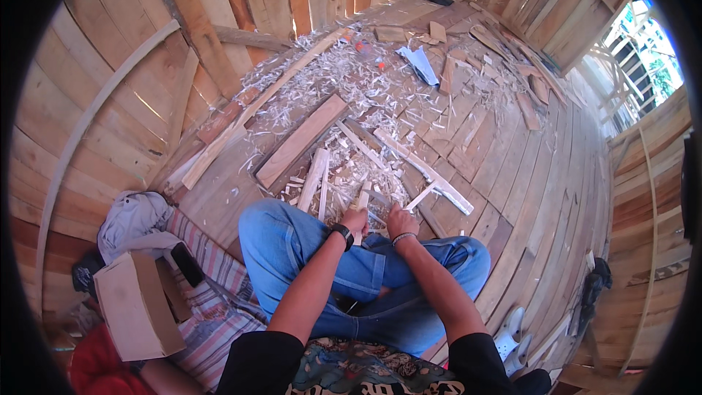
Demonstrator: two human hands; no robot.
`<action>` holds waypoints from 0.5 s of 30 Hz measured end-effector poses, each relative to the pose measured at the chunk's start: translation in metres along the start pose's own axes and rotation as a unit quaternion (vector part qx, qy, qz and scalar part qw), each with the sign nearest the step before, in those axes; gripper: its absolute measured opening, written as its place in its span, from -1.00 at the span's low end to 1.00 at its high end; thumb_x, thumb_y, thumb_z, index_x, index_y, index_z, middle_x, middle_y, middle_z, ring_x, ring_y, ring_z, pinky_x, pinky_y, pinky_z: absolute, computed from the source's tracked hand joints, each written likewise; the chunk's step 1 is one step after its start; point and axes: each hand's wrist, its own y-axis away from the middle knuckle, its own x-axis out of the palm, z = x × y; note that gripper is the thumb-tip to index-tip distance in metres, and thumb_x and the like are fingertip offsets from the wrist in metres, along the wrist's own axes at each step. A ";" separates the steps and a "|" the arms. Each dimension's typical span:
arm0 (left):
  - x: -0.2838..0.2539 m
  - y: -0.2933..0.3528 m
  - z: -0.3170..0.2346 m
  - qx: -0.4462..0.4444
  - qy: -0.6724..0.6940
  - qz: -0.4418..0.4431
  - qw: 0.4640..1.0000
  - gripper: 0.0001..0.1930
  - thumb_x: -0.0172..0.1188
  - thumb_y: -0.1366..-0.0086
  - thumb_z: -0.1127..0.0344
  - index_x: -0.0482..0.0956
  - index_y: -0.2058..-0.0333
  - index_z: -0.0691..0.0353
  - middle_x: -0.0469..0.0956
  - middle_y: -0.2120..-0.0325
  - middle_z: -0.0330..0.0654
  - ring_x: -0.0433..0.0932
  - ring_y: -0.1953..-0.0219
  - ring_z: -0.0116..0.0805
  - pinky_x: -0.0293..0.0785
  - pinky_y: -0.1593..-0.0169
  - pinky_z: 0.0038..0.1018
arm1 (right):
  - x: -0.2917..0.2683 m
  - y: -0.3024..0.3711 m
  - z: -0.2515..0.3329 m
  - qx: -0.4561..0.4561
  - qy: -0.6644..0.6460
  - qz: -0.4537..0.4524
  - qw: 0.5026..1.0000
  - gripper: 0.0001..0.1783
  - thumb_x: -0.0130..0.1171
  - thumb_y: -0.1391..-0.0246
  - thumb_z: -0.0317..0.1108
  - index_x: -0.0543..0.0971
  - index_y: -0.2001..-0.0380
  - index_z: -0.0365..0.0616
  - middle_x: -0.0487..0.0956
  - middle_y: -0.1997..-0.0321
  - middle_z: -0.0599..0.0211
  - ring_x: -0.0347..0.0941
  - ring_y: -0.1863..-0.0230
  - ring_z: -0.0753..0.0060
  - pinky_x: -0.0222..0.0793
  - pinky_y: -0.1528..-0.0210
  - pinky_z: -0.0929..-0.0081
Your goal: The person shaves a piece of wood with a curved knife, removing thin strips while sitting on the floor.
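My left hand [356,222], with a dark watch at the wrist, is closed round a short pale strip of wood [364,194] that stands up above my lap. Just to its right, my right hand [402,224] is closed on a knife, its handle hidden in the fist. The grey knife blade [379,197] points left and meets or nearly meets the wood strip. Ahead of my left knee lie a thicker split piece of wood [314,178] and a wide flat board [302,140]. Pale wood shavings [365,152] lie all around them.
A long whitish wooden bar [428,172] lies ahead on the right. Scraps of wood [530,110] and a blue-grey sheet [419,64] are farther off. At my left, a cardboard box [130,311] and a phone [188,263] rest on striped cloth [219,325]. White clogs [507,336] stand at right.
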 end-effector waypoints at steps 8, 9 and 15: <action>0.007 0.006 -0.005 0.011 -0.043 -0.007 0.999 -0.67 -0.05 -0.26 0.19 0.40 0.60 0.30 0.39 0.77 -0.17 0.34 0.80 -0.37 0.29 0.69 -0.45 | 0.019 -0.010 -0.016 -0.050 -0.043 0.063 0.996 -0.73 -0.20 -0.12 -0.26 0.40 0.29 -0.21 0.53 0.44 0.02 0.51 0.34 -0.04 0.43 0.25 0.11; 0.010 0.008 -0.007 0.011 -0.047 -0.013 0.999 -0.66 -0.05 -0.26 0.20 0.40 0.60 0.31 0.39 0.77 -0.16 0.34 0.80 -0.37 0.29 0.69 -0.45 | 0.023 -0.013 -0.024 -0.095 -0.032 0.073 0.992 -0.72 -0.19 -0.12 -0.24 0.40 0.29 -0.21 0.53 0.42 0.01 0.50 0.31 -0.06 0.42 0.24 0.11; 0.000 0.012 -0.006 0.011 -0.061 -0.028 0.998 -0.66 -0.05 -0.26 0.21 0.40 0.61 0.33 0.39 0.76 -0.15 0.35 0.80 -0.35 0.32 0.69 -0.43 | -0.015 -0.007 -0.016 -0.105 -0.046 0.115 0.987 -0.70 -0.17 -0.11 -0.20 0.42 0.29 -0.21 0.53 0.32 -0.07 0.49 0.26 -0.07 0.42 0.23 0.11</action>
